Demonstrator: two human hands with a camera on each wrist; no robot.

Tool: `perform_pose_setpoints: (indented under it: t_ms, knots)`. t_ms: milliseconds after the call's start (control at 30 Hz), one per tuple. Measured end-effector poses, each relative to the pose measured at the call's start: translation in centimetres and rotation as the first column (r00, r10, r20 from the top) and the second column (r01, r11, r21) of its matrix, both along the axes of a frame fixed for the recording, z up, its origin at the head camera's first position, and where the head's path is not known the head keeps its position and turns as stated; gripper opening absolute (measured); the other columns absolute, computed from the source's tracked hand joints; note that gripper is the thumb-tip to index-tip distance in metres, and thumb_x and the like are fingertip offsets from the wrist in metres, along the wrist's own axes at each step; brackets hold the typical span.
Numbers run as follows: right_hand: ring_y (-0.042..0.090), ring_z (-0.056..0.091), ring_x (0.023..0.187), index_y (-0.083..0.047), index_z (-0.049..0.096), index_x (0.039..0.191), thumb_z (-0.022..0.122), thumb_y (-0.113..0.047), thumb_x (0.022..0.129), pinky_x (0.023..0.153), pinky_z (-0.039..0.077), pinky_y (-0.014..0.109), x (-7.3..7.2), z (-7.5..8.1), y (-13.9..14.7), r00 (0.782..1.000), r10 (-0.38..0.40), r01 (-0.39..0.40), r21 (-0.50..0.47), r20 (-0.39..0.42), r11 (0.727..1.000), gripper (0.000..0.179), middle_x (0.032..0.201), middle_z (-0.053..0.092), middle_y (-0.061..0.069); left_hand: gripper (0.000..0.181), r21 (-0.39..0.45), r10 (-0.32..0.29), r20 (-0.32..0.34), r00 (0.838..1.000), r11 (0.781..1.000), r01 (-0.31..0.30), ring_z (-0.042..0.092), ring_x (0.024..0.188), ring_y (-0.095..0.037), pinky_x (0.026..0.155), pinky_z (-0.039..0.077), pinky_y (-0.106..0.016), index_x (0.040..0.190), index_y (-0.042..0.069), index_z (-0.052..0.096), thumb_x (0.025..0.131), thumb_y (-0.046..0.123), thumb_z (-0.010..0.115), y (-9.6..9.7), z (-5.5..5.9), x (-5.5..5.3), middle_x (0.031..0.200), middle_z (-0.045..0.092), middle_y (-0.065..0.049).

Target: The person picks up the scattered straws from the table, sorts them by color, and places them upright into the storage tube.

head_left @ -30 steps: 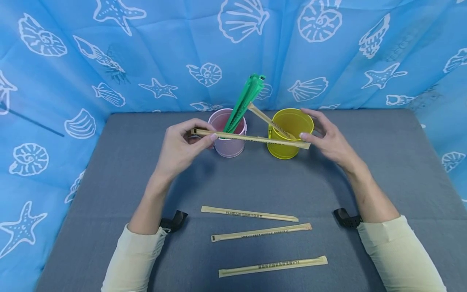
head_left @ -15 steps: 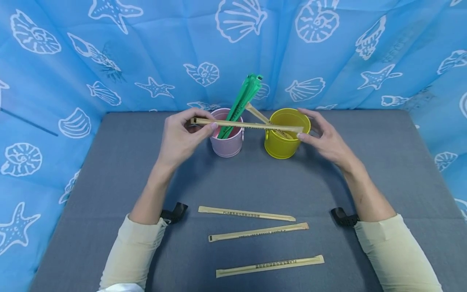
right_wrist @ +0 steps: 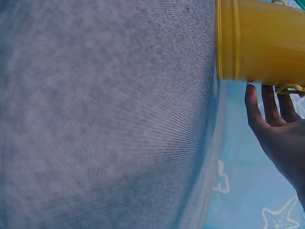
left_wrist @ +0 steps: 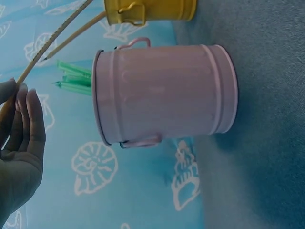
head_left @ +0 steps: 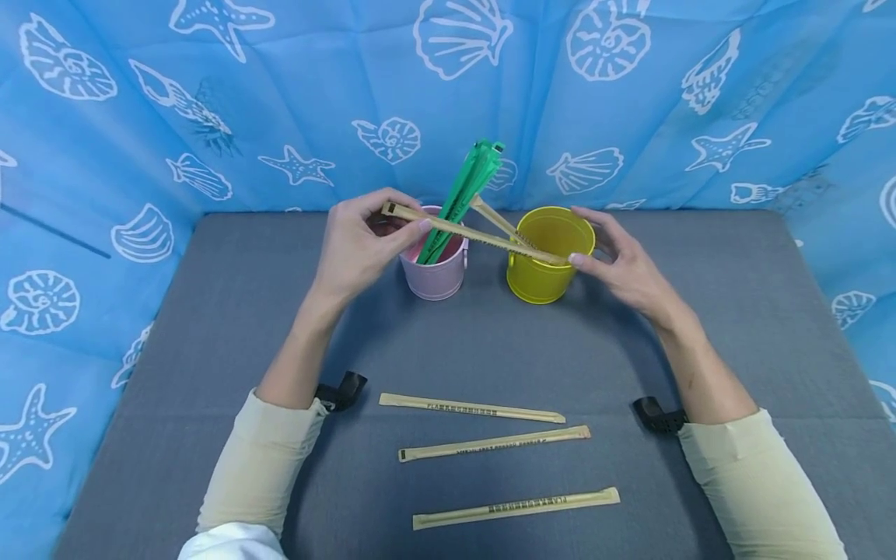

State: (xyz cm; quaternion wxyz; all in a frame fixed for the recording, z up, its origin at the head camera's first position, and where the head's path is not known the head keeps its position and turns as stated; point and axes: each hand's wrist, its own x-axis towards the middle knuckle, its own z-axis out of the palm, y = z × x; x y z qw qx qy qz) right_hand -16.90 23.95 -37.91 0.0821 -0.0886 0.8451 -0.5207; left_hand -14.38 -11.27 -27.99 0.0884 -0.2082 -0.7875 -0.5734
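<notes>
Left hand (head_left: 364, 245) was above the far part of the table (head_left: 175, 373), at 9 o'clock of the yellow bucket (head_left: 539, 286) (12 away from the person), its thumb and fingers clamped on a tan straw (head_left: 483, 238) near the dark-marked end. Straw sloped off toward 3 to 4 o'clock, far tip at the bucket's mouth by the other thumb; could not tell whether it touched the rim. Right hand (head_left: 623, 260), at 3 o'clock, gripped the same bucket: thumb at the near rim, fingers apart along the outer wall. Second tan straw (head_left: 498, 220) leaned in that bucket, top toward 10. Pink bucket (head_left: 434, 286) stood at 9, green straws (head_left: 462, 198) leaning to 1. Three loose straws (head_left: 493, 443) lay between 6 and 7.
</notes>
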Motion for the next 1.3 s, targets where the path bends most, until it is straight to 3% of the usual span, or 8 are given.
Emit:
perform_pose_setpoints:
  t_ms: [100,300,433,533,700,833,1100,1300]
  knots:
    - [0.031,0.026,0.147,-0.025,0.029,0.156,0.067,-0.022,0.097,0.116,0.019,0.057,-0.1,0.0,0.0,1.0,0.007,-0.007,-0.002,0.002,1.0,0.07,0.161,0.028,0.007,0.013,0.02,-0.012,0.011,1.0,1.0,0.012,0.061,0.069,-0.036,0.06,0.049,-0.021,0.098,-0.009,0.07,0.089,0.0,0.072,0.2,0.0,-0.3,0.083,0.067,-0.017]
    - [0.031,0.028,0.146,-0.027,0.03,0.156,0.066,-0.023,0.097,0.115,0.021,0.057,-0.4,0.2,-0.3,1.0,0.024,-0.024,-0.001,-0.009,1.0,0.069,0.16,0.03,0.006,0.01,0.049,-0.008,-0.011,1.0,0.999,0.009,0.058,0.067,-0.028,0.062,0.049,-0.025,0.095,-0.009,0.07,0.09,-0.001,0.071,0.7,0.2,-0.8,0.079,0.065,-0.014]
    - [0.031,0.027,0.146,-0.026,0.03,0.156,0.066,-0.021,0.097,0.116,0.019,0.057,-0.4,0.3,-0.4,1.0,0.028,-0.028,-0.008,-0.01,1.0,0.07,0.16,0.029,0.006,0.011,0.016,0.013,-0.024,1.0,1.0,-0.012,0.062,0.073,-0.028,0.066,0.052,-0.024,0.096,-0.009,0.07,0.09,0.001,0.071,1.0,0.5,-0.9,0.084,0.068,-0.015]
    - [0.031,0.026,0.147,-0.026,0.03,0.156,0.066,-0.021,0.097,0.116,0.019,0.057,-0.3,0.3,-0.4,0.999,0.03,-0.03,-0.013,-0.01,0.999,0.07,0.16,0.028,0.006,0.012,-0.004,0.023,-0.025,0.999,1.0,-0.023,0.066,0.077,-0.02,0.071,0.054,-0.023,0.097,-0.008,0.071,0.091,0.003,0.071,1.3,0.4,-1.2,0.087,0.07,-0.016]
    - [0.031,0.026,0.147,-0.025,0.03,0.156,0.066,-0.019,0.097,0.116,0.019,0.056,-0.2,0.3,-0.2,0.999,0.031,-0.032,-0.034,-0.011,0.999,0.069,0.16,0.029,0.007,0.014,-0.005,0.013,-0.023,1.0,1.0,-0.013,0.062,0.065,-0.015,0.062,0.051,-0.023,0.097,-0.002,0.073,0.09,0.01,0.074,1.8,-1.3,-2.4,0.08,0.068,-0.012]
    - [0.031,0.027,0.146,-0.025,0.031,0.156,0.066,-0.017,0.097,0.116,0.019,0.056,0.0,0.3,-0.1,1.0,0.026,-0.026,-0.049,-0.011,0.998,0.069,0.159,0.03,0.008,0.017,-0.024,0.009,-0.028,1.0,1.0,-0.009,0.065,0.071,-0.014,0.065,0.053,-0.025,0.096,0.006,0.075,0.087,0.02,0.078,2.5,-2.8,-3.4,0.081,0.069,-0.003]
    - [0.032,0.028,0.146,-0.025,0.03,0.156,0.065,-0.018,0.097,0.115,0.021,0.058,0.1,0.0,0.0,1.0,0.025,-0.026,-0.048,-0.008,0.999,0.069,0.16,0.03,0.008,0.018,-0.061,0.014,-0.029,0.999,0.998,-0.015,0.067,0.07,-0.015,0.063,0.053,-0.028,0.092,0.008,0.074,0.087,0.024,0.079,3.7,-3.6,-3.9,0.079,0.07,0.001]
    - [0.033,0.027,0.146,-0.025,0.029,0.156,0.065,-0.019,0.098,0.115,0.02,0.058,0.2,0.0,0.1,1.0,0.019,-0.02,-0.042,-0.014,0.999,0.069,0.16,0.028,0.008,0.019,-0.092,0.043,-0.002,0.999,0.995,-0.043,0.063,0.068,-0.009,0.061,0.05,-0.026,0.092,0.009,0.073,0.087,0.027,0.078,4.4,-4.0,-4.1,0.078,0.07,0.002]
